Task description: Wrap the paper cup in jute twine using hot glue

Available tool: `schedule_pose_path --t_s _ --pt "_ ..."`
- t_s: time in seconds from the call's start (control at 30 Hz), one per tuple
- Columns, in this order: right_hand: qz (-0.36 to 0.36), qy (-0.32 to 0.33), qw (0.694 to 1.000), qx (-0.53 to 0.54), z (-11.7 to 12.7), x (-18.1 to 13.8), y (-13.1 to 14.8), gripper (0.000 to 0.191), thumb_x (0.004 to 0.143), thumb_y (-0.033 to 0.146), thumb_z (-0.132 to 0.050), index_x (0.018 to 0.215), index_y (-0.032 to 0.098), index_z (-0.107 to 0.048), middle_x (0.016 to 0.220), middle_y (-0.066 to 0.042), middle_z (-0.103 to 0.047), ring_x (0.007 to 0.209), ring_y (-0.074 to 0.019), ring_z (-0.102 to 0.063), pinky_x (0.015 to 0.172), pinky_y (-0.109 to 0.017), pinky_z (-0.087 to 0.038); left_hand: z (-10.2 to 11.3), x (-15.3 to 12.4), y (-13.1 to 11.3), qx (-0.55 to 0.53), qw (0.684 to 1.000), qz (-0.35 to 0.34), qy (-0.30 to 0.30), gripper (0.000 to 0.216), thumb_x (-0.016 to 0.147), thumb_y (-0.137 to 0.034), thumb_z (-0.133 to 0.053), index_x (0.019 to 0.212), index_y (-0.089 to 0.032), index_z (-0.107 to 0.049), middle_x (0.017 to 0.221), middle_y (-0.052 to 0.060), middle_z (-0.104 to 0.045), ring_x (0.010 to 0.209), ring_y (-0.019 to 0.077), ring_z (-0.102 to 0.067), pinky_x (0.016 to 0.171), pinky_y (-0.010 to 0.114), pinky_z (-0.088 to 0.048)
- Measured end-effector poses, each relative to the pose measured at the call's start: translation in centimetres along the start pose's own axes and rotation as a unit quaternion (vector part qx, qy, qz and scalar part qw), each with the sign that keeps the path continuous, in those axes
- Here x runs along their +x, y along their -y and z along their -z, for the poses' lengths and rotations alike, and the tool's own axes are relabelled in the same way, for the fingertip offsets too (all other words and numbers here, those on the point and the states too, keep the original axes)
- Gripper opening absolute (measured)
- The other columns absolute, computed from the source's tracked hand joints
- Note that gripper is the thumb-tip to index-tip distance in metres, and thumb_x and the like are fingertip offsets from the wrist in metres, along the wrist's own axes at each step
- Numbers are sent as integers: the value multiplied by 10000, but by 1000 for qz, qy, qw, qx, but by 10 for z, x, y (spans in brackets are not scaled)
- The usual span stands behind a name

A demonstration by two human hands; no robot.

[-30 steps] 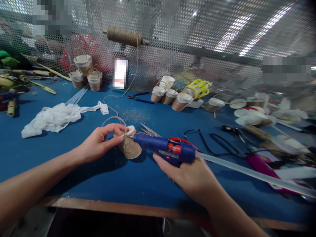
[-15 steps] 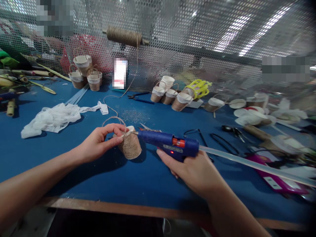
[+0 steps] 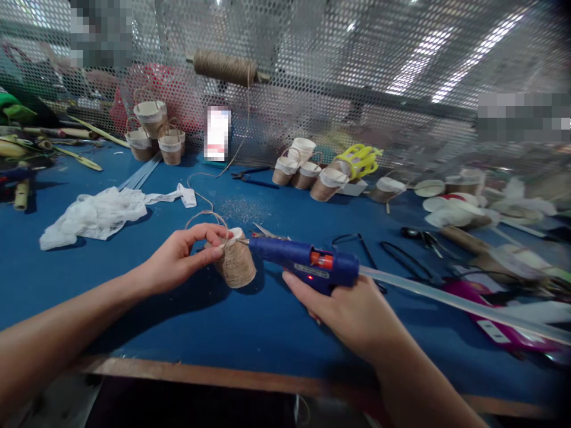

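My left hand pinches the rim of a small twine-wrapped cup, which is tilted over the blue table. A strand of jute twine loops from the pinched spot back over the table. Wrapped around the handle of a blue glue gun is my right hand. The gun's metal nozzle touches or nearly touches the cup's white upper edge, and its red light is lit. A long clear glue stick sticks out of the gun's back end.
A twine spool hangs on the mesh wall. Finished little baskets are stacked at back left, others at back centre. White lace lies left, pliers behind, scissors near the gun, a magenta object right.
Both hands, the cup and the glue gun hold almost the same place. Only a very slight shift of the view shows.
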State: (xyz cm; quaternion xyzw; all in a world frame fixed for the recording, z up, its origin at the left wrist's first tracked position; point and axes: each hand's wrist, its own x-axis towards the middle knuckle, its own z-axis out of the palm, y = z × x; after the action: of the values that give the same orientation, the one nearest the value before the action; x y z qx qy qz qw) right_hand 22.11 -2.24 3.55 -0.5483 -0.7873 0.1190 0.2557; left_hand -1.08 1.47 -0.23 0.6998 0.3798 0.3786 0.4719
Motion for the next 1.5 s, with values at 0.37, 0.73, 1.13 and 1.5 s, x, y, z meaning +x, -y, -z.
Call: schedule_pose_path --t_s 0.37,0.73,1.13,1.5 --pt "27 42 998 36 1 -1 -7 310 785 261 -528 481 230 -477 378 28 -456 410 -136 -497 412 -261 -379 1 0 3 -3 1000 -5 3 124 818 -241 -519 738 -147 -505 1139 112 -570 1139 214 -485 998 408 -303" --pt "-114 69 985 112 2 12 -4 210 726 262 -568 551 215 -459 377 54 -425 345 -108 -432 387 -252 -365 0 1 1 -8 1000 -9 3 121 816 -226 -512 728 -144 -499 1144 126 -557 1108 206 -505 975 405 -331" --pt "-219 -20 928 300 -1 47 -41 119 695 214 -620 663 165 -516 477 56 -494 414 -60 -434 415 -201 -356 1 1 5 15 999 -36 -4 120 812 -243 -504 735 -151 -501 1095 134 -594 1100 207 -518 967 381 -346" --pt "-300 15 947 117 -25 100 -93 301 873 319 -504 1125 157 -527 1106 -77 -562 909 -178 -580 758 -378 -496 0 -3 -4 40 996 -68 46 130 825 -233 -474 728 -151 -505 972 103 -614 985 199 -549 899 376 -390"
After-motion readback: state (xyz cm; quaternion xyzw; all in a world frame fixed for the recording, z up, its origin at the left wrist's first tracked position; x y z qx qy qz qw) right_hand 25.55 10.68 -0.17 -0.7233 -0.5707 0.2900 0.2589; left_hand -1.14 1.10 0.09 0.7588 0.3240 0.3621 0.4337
